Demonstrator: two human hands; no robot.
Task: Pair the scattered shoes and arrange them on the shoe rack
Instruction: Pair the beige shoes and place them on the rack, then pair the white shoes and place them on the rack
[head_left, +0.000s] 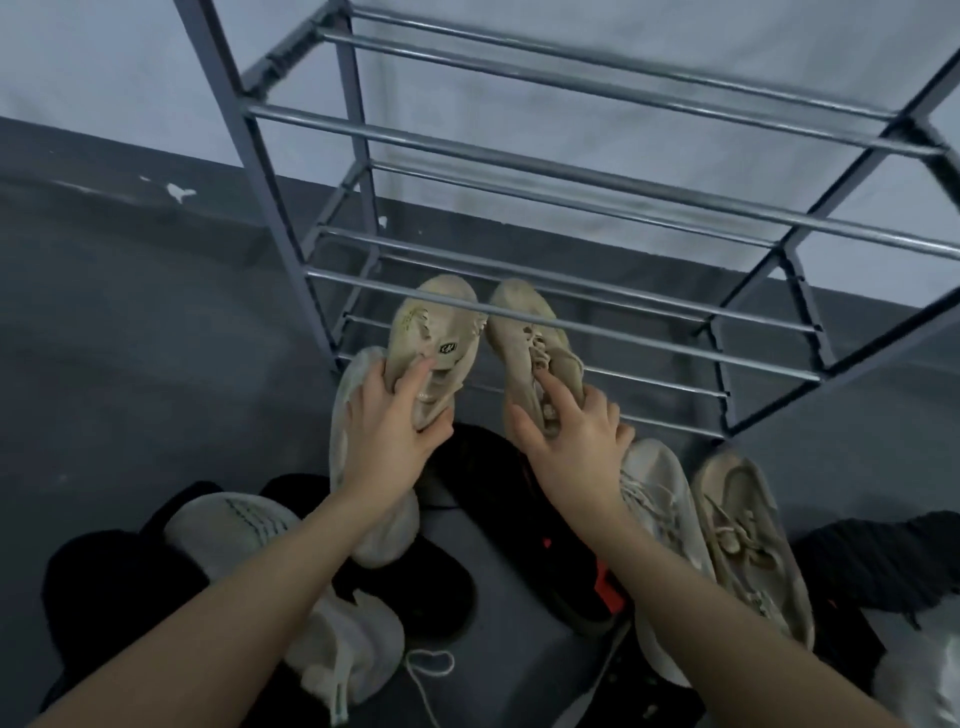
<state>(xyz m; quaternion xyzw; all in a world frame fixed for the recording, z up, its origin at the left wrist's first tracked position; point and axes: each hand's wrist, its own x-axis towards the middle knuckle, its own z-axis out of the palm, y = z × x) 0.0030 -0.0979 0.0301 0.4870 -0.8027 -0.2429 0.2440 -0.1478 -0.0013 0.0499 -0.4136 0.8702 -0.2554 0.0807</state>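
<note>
Hands — left (387, 423), right (569, 434) — each gripping 1 beige shoe (436, 338).

both hands (387, 415) (574, 431) grip beige sneakers (436, 332) (530, 338) at the shoe rack (519, 312).

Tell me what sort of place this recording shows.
Probably a home entryway or storage corner: a metal shoe rack against a plain wall, a grey floor, and scattered sneakers.
</note>
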